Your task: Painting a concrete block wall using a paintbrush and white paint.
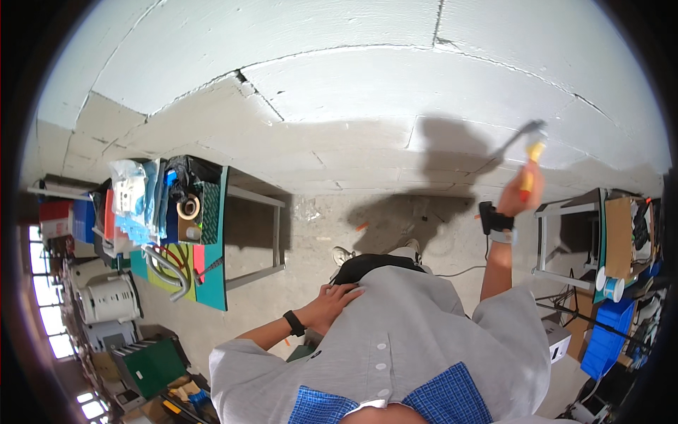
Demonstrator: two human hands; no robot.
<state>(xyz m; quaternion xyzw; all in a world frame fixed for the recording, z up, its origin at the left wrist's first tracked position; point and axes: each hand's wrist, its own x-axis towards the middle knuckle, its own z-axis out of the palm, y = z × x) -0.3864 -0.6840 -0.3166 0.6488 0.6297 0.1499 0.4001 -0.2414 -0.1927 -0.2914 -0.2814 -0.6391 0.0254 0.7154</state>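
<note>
My right hand (pixel 520 191) is raised at the right, closed round the handle of a yellow-and-red-handled tool (pixel 535 151). The tool's pale grey head points up at the white block wall (pixel 339 81); it is blurred, so its exact kind and whether it touches the wall cannot be made out. Its shadow and that of my arm fall on the wall to the left. My left hand (pixel 332 307) lies against the side of my grey shirt at the waist, fingers stretched out, with nothing visible in it.
On the left, a green-topped table (pixel 217 275) carries bags, tape and a grey hose (pixel 169 272). Another table (pixel 600 212) stands at the right with a cardboard box and spools. A cable (pixel 459 273) crosses the concrete floor. A blue bin (pixel 607 339) sits lower right.
</note>
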